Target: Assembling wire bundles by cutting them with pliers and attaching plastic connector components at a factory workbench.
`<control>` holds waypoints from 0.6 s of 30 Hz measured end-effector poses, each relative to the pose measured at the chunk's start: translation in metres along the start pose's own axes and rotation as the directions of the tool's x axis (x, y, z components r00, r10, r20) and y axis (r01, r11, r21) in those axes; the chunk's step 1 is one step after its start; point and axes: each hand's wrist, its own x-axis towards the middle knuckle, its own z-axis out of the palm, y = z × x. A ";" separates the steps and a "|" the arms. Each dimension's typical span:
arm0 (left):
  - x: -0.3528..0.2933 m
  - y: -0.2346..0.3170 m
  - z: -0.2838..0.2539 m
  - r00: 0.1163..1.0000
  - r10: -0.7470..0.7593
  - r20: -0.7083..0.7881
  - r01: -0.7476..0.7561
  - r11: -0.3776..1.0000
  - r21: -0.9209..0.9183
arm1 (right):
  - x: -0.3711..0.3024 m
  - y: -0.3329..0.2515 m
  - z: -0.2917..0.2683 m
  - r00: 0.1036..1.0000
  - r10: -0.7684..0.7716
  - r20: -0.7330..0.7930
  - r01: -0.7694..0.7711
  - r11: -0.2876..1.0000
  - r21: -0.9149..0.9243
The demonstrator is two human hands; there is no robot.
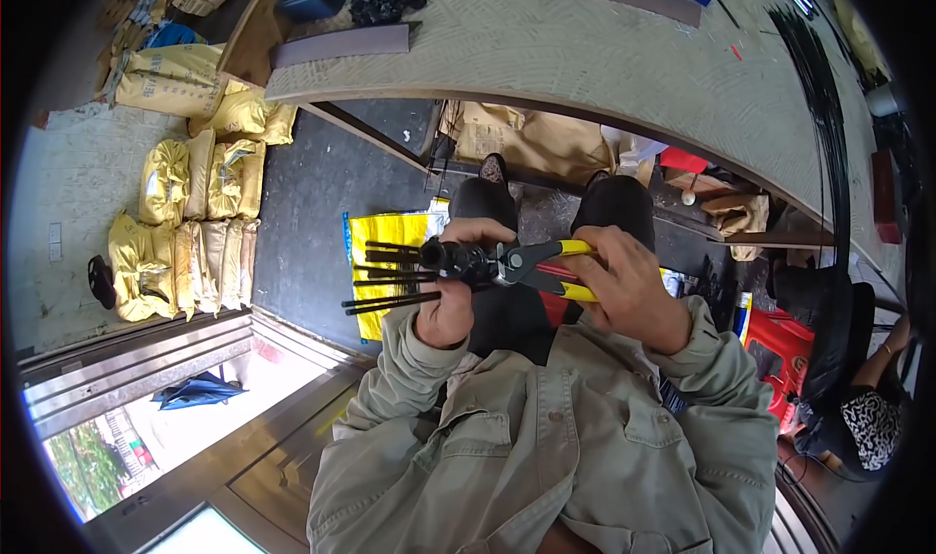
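My left hand point(448, 315) is wrapped round a black moulded part with a round hollow end point(447, 256). Several thin black rods point(385, 308) stick out to the left from beside it. In my right hand point(629, 286) is a pair of pliers point(525, 260) with yellow and red handles, the fingers closed round them. The pliers' head meets the right side of the black part; I cannot make out what lies between the jaws. Both hands are held close together above my lap.
A worktable point(546, 47) stands ahead, with a bundle of long black rods point(819, 105) at its right. Stuffed yellow sacks point(185, 261) are stacked at the left. A yellow bag point(390, 232) lies on the dark floor. Another person point(873, 417) sits at the right.
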 end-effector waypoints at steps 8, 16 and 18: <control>0.006 0.017 0.014 0.996 -0.015 -0.092 0.024 0.996 0.091 | 0.021 0.017 -0.024 0.987 -0.101 0.124 0.117 0.985 -0.125; 0.006 0.011 -0.001 1.000 -0.007 -0.022 0.006 0.999 -0.048 | 0.050 0.010 -0.061 0.804 0.083 0.589 -0.419 0.783 0.461; 0.004 0.003 -0.006 0.999 0.041 0.035 -0.035 0.988 -0.149 | 0.061 0.011 -0.076 0.657 0.065 0.751 -0.646 0.561 0.517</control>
